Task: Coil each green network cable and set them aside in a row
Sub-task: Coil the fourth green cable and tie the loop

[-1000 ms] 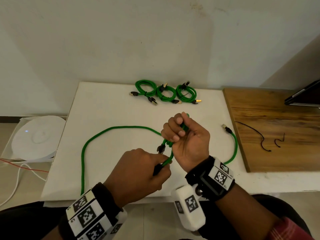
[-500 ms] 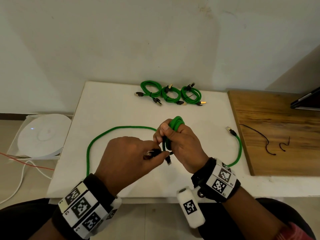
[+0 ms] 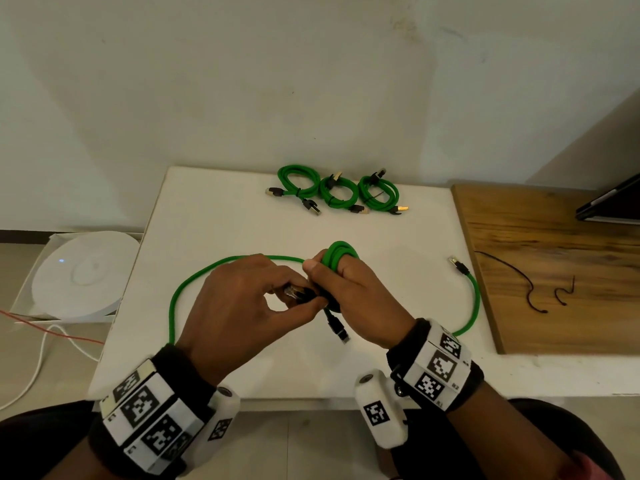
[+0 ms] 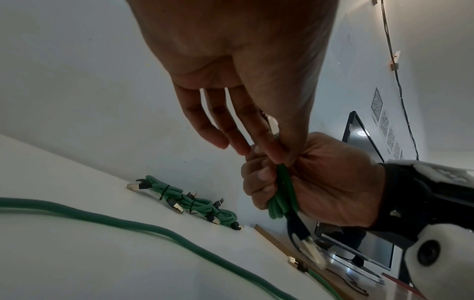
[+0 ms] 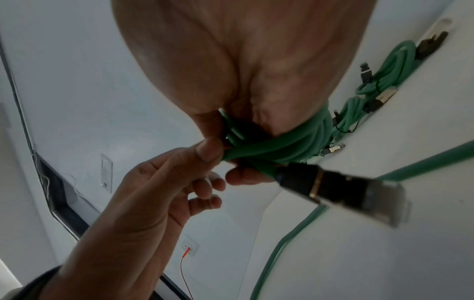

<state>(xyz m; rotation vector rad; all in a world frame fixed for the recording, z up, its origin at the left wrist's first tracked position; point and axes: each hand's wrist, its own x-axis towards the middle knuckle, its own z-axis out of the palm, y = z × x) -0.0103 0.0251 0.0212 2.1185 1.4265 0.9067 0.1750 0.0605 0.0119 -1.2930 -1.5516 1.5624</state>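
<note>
My right hand (image 3: 356, 299) is curled round a small tight coil of bright green braided network cable (image 3: 341, 252), its loops wrapped over my fingers and held above the middle of the white rectangular tabletop (image 3: 221, 216). My left hand (image 3: 242, 306) meets it from the side, thumb and forefinger pinching the coil's gold-tipped black plug end (image 3: 294, 292); the other three fingers (image 4: 218, 125) hang loose and straight. A second black-booted plug (image 3: 337, 327) of the coil dangles below my right palm, clear of the tabletop.

Three finished coils of the same green cable (image 3: 337, 194), each cinched with a thin black tie, lie flat side by side in a row at the tabletop's far edge, plugs splayed outward. One long uncoiled green cable (image 3: 173, 306) arcs across the tabletop behind my hands, its metal plug (image 3: 457, 265) resting near the tabletop's right edge, just beside a brown wooden board (image 3: 554, 237).
</note>
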